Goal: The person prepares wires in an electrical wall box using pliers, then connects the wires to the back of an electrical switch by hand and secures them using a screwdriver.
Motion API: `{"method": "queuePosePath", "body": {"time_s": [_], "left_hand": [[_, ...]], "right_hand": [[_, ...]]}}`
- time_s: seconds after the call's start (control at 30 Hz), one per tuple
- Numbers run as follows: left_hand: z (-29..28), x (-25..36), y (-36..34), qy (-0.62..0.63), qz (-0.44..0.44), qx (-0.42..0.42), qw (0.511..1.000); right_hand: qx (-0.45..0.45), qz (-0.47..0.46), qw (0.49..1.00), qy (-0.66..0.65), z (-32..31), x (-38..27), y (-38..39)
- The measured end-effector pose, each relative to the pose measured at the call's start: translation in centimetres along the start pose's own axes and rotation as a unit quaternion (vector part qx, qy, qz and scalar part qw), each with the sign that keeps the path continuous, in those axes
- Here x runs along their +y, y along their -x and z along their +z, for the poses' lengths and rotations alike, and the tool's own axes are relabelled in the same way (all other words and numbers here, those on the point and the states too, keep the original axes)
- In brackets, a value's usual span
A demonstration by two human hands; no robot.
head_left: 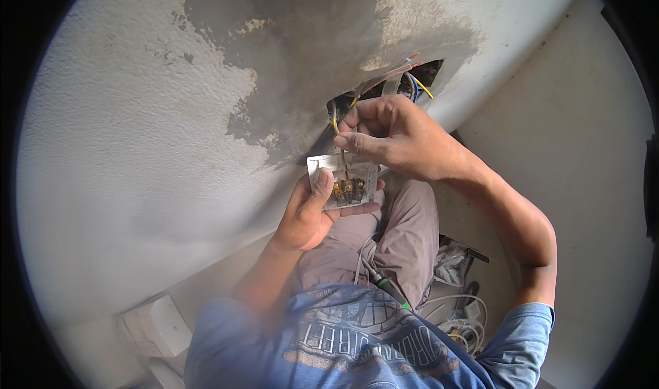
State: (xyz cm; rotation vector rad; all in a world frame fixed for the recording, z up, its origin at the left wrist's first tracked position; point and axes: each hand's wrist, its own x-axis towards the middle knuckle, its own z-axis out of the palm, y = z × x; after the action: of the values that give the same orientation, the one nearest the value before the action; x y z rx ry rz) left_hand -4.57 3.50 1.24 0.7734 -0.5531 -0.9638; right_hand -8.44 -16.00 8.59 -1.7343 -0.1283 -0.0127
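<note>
Left hand (pixel 309 214) closed on socket (pixel 347 179), thumb on its back. Right hand (pixel 391 138) pinched yellow wire (pixel 335 118) near wall box (pixel 395 87).

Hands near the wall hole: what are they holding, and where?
Left hand grips the socket module by its left edge; right hand pinches a yellow wire.

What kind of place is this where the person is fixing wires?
Probably a room still being built or repaired. The wall has rough grey patches and an open hole with coloured wires sticking out. The left hand holds a socket plate, the right hand pinches a wire, and cables lie on the floor.
</note>
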Motion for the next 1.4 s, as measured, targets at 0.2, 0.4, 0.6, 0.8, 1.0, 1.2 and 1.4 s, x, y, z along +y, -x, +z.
{"method": "queuePosePath", "body": {"time_s": [0.2, 0.4, 0.6, 0.8, 1.0, 1.2, 1.4], "left_hand": [[0.4, 0.0, -0.2, 0.005, 0.001, 0.003, 1.0], [0.3, -0.2, 0.1, 0.043, -0.006, 0.012, 0.999], [0.4, -0.1, 0.2, 0.058, -0.004, 0.016, 0.998], [0.2, -0.1, 0.0, 0.05, -0.005, 0.027, 0.998], [0.4, 0.6, -0.3, 0.07, -0.013, 0.04, 0.997], [0.7, 0.8, -0.3, 0.077, -0.016, 0.057, 0.995], [1.0, 0.5, -0.4, 0.117, -0.028, 0.074, 0.99]], "right_hand": [[0.006, 0.033, 0.999, 0.007, 0.0, -1.3, 0.3], [0.002, 0.043, 0.998, 0.056, 0.2, -2.1, 0.1], [0.012, 0.019, 0.997, 0.074, 0.2, -1.6, -0.1], [0.007, 0.023, 0.997, 0.076, 0.1, -1.4, -0.4], [0.004, 0.033, 0.994, 0.101, -0.1, -2.0, -0.5], [-0.015, 0.04, 0.989, 0.143, -0.3, -2.4, -0.6], [-0.003, 0.047, 0.979, 0.197, -0.3, -2.9, -0.5]]}}
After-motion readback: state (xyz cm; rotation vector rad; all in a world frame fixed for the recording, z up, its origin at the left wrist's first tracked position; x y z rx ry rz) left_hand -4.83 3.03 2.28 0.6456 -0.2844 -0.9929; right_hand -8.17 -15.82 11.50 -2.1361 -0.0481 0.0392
